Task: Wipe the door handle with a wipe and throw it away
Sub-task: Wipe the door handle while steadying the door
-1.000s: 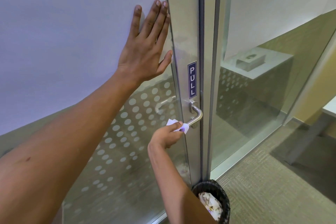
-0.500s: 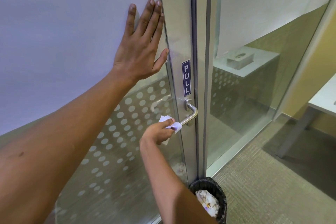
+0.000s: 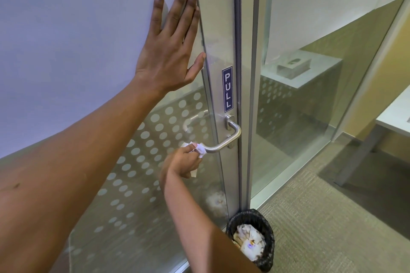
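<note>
A curved metal door handle (image 3: 230, 137) sticks out of the aluminium door frame below a blue PULL sign (image 3: 227, 89). My right hand (image 3: 182, 163) is shut on a crumpled white wipe (image 3: 200, 149) and presses it around the free left end of the handle. My left hand (image 3: 172, 47) lies flat with fingers spread on the glass door (image 3: 99, 51), high above the handle. A black mesh waste bin (image 3: 255, 239) with a dark liner stands on the floor at the foot of the door frame, partly behind my right forearm.
Crumpled paper fills the bin. Right of the frame is a fixed glass panel (image 3: 310, 95) with a low counter and a tissue box (image 3: 292, 66) behind it. A white table (image 3: 395, 117) juts in at the right edge over carpet.
My right hand has slid the wipe a little left along the handle, out to its free end. My left hand stays flat on the glass.
</note>
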Action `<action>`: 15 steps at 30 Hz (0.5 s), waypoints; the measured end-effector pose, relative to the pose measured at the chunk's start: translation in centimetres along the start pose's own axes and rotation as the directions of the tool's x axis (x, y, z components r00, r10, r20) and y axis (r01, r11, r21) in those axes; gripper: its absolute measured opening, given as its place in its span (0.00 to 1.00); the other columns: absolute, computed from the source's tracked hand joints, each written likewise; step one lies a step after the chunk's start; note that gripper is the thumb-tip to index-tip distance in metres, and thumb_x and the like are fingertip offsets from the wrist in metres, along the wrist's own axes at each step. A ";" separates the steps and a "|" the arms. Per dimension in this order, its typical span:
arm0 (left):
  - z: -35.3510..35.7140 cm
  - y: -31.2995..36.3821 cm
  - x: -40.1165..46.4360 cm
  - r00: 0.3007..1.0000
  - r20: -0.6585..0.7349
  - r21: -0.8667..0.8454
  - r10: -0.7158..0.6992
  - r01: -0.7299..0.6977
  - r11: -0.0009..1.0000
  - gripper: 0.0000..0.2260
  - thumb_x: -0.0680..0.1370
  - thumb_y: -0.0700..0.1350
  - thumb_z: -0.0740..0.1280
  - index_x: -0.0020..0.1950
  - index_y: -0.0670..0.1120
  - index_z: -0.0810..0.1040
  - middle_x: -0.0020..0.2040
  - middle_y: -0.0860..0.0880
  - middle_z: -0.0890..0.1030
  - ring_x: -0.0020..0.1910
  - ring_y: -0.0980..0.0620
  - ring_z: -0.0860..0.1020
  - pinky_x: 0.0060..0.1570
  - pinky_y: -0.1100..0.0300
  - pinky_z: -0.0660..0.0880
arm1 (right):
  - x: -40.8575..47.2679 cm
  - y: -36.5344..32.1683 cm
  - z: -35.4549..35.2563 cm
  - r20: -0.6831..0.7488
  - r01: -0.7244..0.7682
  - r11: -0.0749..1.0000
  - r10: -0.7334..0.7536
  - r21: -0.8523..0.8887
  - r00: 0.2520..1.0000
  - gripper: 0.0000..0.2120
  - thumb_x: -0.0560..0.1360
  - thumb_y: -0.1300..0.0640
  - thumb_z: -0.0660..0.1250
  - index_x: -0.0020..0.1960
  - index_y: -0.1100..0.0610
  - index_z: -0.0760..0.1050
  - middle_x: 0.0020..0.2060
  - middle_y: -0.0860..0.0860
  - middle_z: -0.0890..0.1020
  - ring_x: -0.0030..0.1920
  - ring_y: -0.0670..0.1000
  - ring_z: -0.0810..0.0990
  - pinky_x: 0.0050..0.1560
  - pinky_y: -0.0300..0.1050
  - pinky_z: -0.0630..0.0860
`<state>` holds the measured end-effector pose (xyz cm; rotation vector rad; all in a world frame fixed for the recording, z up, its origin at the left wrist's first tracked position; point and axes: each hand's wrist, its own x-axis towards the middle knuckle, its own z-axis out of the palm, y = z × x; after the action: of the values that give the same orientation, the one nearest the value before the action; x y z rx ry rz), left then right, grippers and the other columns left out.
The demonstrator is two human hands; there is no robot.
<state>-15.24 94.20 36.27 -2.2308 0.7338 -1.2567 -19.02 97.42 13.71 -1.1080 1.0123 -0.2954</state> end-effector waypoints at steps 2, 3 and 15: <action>0.1 0.0 0.0 1.000 -0.003 -0.003 -0.003 0.003 1.000 0.35 0.82 0.60 0.46 0.81 0.37 0.46 0.81 0.36 0.47 0.81 0.38 0.46 0.75 0.37 0.41 | -0.2 0.1 -1.8 0.068 0.132 0.991 -0.133 0.024 0.989 0.20 0.82 0.51 0.54 0.56 0.62 0.79 0.56 0.59 0.81 0.60 0.61 0.77 0.58 0.51 0.71; 0.1 0.0 0.0 1.000 -0.005 -0.003 -0.004 0.004 1.000 0.35 0.82 0.60 0.46 0.81 0.37 0.46 0.81 0.36 0.47 0.81 0.38 0.46 0.75 0.37 0.41 | -0.3 0.5 -2.8 0.138 0.182 0.983 -0.179 -0.009 0.974 0.18 0.82 0.52 0.55 0.55 0.62 0.79 0.54 0.59 0.82 0.57 0.61 0.78 0.56 0.49 0.72; -0.1 -0.1 0.0 1.000 -0.003 -0.020 -0.002 0.002 1.000 0.36 0.82 0.60 0.45 0.80 0.36 0.45 0.81 0.37 0.47 0.81 0.38 0.45 0.75 0.37 0.42 | 4.2 1.0 -13.9 0.699 0.413 0.897 -0.195 -0.158 0.689 0.08 0.80 0.54 0.64 0.44 0.51 0.78 0.39 0.49 0.82 0.42 0.46 0.80 0.44 0.36 0.74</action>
<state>-15.33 94.25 36.33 -2.2467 0.7488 -1.2585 -28.07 86.75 9.58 -1.5255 0.2075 0.0158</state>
